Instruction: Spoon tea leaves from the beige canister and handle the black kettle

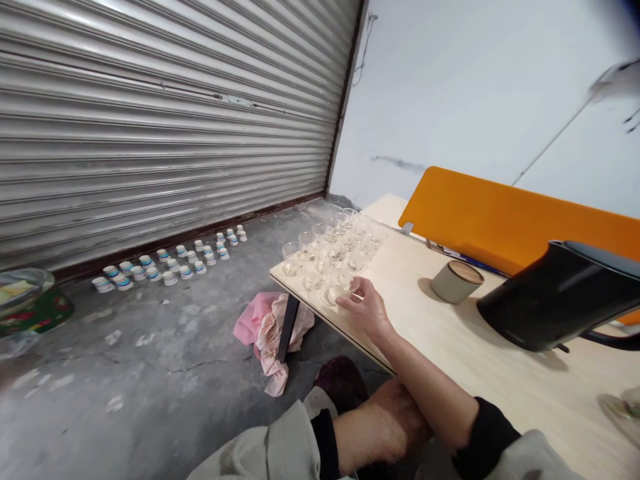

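Note:
My right hand [369, 308] reaches to the near end of the table, its thumb and fingers closed round the rim of a clear plastic cup [345, 285]. Just beyond it, several more clear cups [334, 257] stand close together in rows, with small dark bits visible in some. My left hand [407, 407] lies low near my lap, partly behind the right forearm, its fingers hidden.
A black kettle [545, 300] and a grey canister with a wooden lid [456, 281] stand on the wooden table [400, 303]. An orange divider [500, 213] rises behind. Several paper cups [170, 277] sit upside down on the floor; pink cloth [273, 327] lies by the table leg.

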### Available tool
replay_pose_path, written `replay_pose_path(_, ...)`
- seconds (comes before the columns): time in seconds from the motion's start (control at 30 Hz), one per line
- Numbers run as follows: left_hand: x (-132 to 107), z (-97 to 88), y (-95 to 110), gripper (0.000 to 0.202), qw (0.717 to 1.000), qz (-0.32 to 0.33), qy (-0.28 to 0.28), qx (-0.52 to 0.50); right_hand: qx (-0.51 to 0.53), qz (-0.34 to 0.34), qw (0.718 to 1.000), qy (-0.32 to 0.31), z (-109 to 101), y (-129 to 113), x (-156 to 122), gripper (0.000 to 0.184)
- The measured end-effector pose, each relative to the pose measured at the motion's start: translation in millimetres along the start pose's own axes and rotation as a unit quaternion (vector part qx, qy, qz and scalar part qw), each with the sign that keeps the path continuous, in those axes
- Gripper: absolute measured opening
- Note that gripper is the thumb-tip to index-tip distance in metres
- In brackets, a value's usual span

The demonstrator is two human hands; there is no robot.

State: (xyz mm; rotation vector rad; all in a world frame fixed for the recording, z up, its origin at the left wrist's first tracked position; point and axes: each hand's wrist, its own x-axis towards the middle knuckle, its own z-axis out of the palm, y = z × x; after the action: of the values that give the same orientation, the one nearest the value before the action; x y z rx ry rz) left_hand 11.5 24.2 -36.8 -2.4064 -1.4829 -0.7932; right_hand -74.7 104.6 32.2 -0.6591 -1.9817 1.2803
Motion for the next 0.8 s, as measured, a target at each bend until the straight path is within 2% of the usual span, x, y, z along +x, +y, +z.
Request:
replay_pose_path(0.13,-8,-3.7,1,0.046,1.000,0.013,0.009,0.006,-0.004,0.010,1.000,0.016,-24,-9,-22,0.069)
replay_pose_path(0.23,-14,-3.7,3,0.055,0.999,-0.010,-0.023,-0.035,-0.029,-0.007,0.999,0.026,-61,-18,-57,0.056)
replay_pose_path(0.33,-18,-5.4,5,0.059,0.999,-0.020,-0.028,-0.042,-0.075,-0.003,0.995,0.061,-113,-25,-105,0.041)
replay_pose_path(0.43,-15,-13.6,7,0.067,0.999,-0.008,-0.004,-0.046,-0.123,0.026,0.983,0.133,-176,-27,-157,0.036)
replay_pose_path(0.5,-7,-21.5,9,0.056,0.999,-0.028,0.004,-0.042,-0.167,0.051,0.964,0.203,-221,-28,-193,0.037)
replay_pose_path(0.57,6,-29.0,9,0.042,0.998,-0.059,-0.011,-0.033,-0.216,0.067,0.934,0.276,-267,-32,-226,0.039)
replay_pose_path(0.63,23,-34.3,8,0.033,0.996,-0.079,-0.030,-0.018,-0.290,0.087,0.885,0.352,-314,-40,-257,0.040)
replay_pose_path(0.73,49,-35.3,1,0.032,0.993,-0.114,-0.040,0.012,-0.408,0.128,0.779,0.459,-384,-51,-298,0.040)
replay_pose_path(0.8,63,-31.1,-5,0.031,0.989,-0.139,-0.040,0.038,-0.481,0.149,0.704,0.501,-428,-54,-320,0.037)
